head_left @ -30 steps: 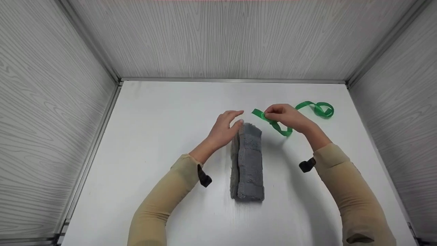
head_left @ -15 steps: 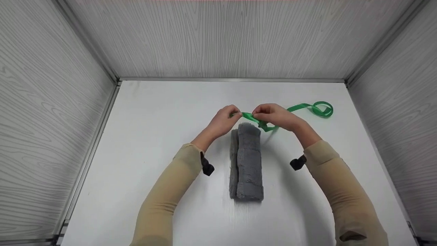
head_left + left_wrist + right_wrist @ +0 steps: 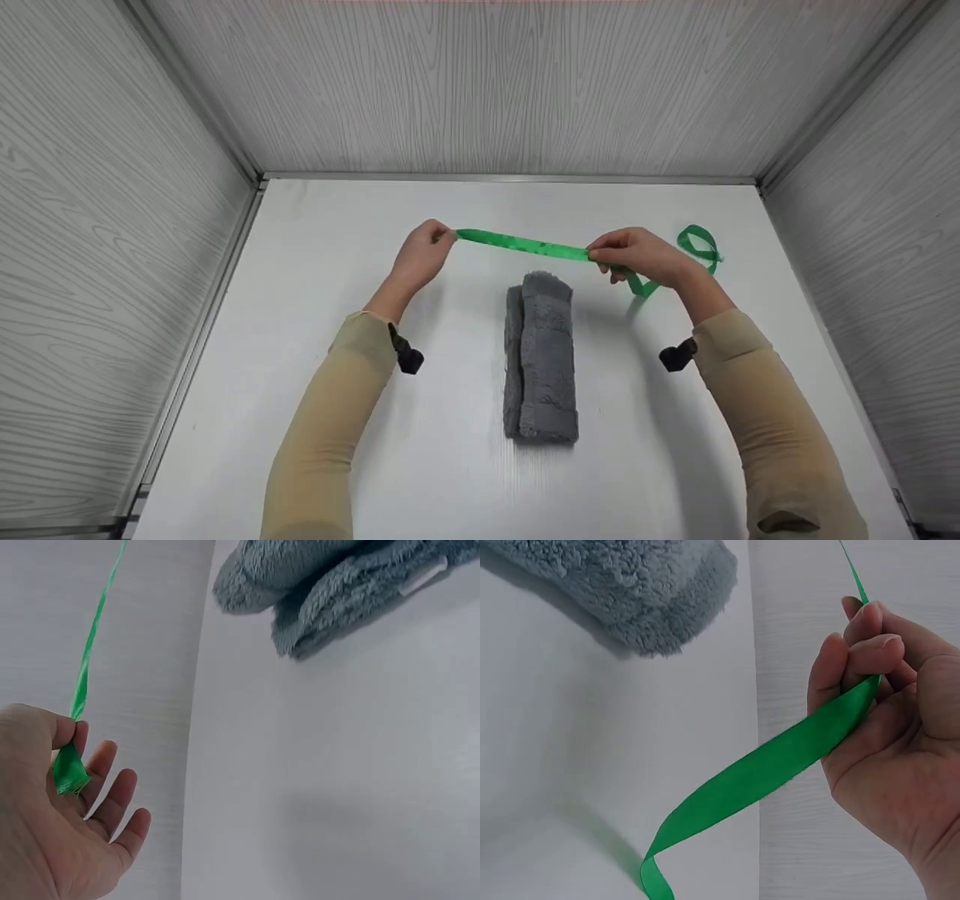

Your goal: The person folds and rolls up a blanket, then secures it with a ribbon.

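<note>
A green ribbon (image 3: 525, 245) stretches nearly straight between both hands, above the far end of a folded grey towel (image 3: 549, 352). My left hand (image 3: 422, 253) pinches it near one end between thumb and forefinger; in the left wrist view the short frayed tail of the ribbon (image 3: 71, 769) pokes out below the thumb, the other fingers loosely spread. Further along, my right hand (image 3: 637, 255) pinches the ribbon too. In the right wrist view the rest of the ribbon (image 3: 765, 765) runs across the palm and hangs down. The fluffy towel (image 3: 652, 592) lies apart from both hands.
The ribbon's loose far part curls on the white table (image 3: 450, 465) at the right. Grey wood-grain panels (image 3: 480, 90) wall in the table at the back and both sides. Small black wrist cameras (image 3: 409, 356) sit at the sleeve cuffs.
My left hand took hold of the ribbon's end and moved left, drawing a length out straight. The right hand came toward it, then went back right. The coil at the right has shrunk and shifted.
</note>
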`<control>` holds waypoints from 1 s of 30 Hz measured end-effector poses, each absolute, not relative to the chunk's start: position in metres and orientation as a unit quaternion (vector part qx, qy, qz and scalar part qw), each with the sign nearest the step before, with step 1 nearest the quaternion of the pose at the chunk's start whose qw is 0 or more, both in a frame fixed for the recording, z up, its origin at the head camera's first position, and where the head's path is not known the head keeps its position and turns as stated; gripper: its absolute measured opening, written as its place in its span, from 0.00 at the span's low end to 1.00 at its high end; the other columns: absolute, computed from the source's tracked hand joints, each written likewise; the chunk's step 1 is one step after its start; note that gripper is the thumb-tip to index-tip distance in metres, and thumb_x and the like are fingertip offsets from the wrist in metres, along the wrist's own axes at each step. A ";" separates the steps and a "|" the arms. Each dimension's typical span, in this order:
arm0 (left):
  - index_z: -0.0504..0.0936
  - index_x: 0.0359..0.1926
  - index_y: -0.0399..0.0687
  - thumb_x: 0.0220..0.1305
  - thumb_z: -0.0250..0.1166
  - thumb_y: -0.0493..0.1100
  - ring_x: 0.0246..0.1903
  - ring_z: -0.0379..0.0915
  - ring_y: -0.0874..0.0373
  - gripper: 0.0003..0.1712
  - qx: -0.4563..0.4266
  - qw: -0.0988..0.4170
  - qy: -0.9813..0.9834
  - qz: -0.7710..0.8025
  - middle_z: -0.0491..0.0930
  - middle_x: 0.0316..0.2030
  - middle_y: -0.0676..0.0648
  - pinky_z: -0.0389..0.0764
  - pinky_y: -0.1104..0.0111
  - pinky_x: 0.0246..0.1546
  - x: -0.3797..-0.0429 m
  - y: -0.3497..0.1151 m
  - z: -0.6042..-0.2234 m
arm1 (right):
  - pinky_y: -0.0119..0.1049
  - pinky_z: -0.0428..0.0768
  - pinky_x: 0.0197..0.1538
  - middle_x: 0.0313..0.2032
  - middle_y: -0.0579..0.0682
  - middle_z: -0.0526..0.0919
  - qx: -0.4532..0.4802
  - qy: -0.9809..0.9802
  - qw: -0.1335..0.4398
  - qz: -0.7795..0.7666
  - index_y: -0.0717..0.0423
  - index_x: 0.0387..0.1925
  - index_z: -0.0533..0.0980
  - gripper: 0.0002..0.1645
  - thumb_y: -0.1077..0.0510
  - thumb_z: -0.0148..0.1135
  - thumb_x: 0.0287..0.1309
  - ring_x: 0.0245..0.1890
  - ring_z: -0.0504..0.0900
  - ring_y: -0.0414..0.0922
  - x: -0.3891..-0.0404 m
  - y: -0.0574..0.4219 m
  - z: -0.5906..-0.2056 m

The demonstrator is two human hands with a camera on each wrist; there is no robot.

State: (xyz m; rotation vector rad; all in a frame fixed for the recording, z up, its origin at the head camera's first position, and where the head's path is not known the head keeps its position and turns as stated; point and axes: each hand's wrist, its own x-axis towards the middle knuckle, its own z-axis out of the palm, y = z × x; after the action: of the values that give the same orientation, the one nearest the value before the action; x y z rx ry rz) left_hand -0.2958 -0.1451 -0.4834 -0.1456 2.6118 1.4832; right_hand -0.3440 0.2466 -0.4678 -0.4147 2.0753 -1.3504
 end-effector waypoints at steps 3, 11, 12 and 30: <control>0.78 0.54 0.44 0.79 0.51 0.53 0.47 0.71 0.52 0.20 -0.077 0.062 0.868 0.487 0.78 0.50 0.44 0.74 0.57 0.49 -0.294 -0.170 -0.486 | 0.36 0.81 0.35 0.31 0.53 0.79 -0.140 0.800 0.300 -0.500 0.62 0.51 0.82 0.23 0.46 0.67 0.69 0.28 0.78 0.43 -0.345 0.261 -0.468; 0.75 0.59 0.39 0.79 0.47 0.52 0.51 0.70 0.49 0.23 -0.161 0.056 0.870 0.463 0.76 0.54 0.40 0.74 0.55 0.54 -0.289 -0.234 -0.499 | 0.41 0.81 0.39 0.26 0.47 0.72 -0.115 0.841 0.277 -0.450 0.60 0.47 0.83 0.23 0.43 0.67 0.67 0.27 0.72 0.43 -0.346 0.294 -0.464; 0.75 0.60 0.39 0.79 0.47 0.51 0.52 0.70 0.48 0.24 -0.170 0.058 0.873 0.453 0.76 0.55 0.40 0.74 0.54 0.55 -0.287 -0.240 -0.500 | 0.42 0.80 0.39 0.25 0.47 0.71 -0.110 0.844 0.278 -0.446 0.60 0.46 0.83 0.23 0.43 0.68 0.67 0.27 0.72 0.43 -0.346 0.296 -0.463; 0.60 0.79 0.53 0.80 0.50 0.59 0.77 0.48 0.50 0.34 0.111 0.119 0.893 0.419 0.59 0.76 0.47 0.55 0.54 0.74 -0.281 -0.141 -0.485 | 0.43 0.75 0.37 0.31 0.49 0.76 -0.194 0.823 0.268 -0.461 0.60 0.50 0.84 0.20 0.47 0.63 0.72 0.30 0.72 0.47 -0.338 0.236 -0.437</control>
State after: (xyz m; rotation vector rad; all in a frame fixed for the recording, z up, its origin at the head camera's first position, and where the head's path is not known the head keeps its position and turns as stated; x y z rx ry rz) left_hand -0.2806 -0.1412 -0.4848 0.3251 2.6114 1.2248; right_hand -0.3379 0.2364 -0.4366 -0.5220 2.2213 -1.2439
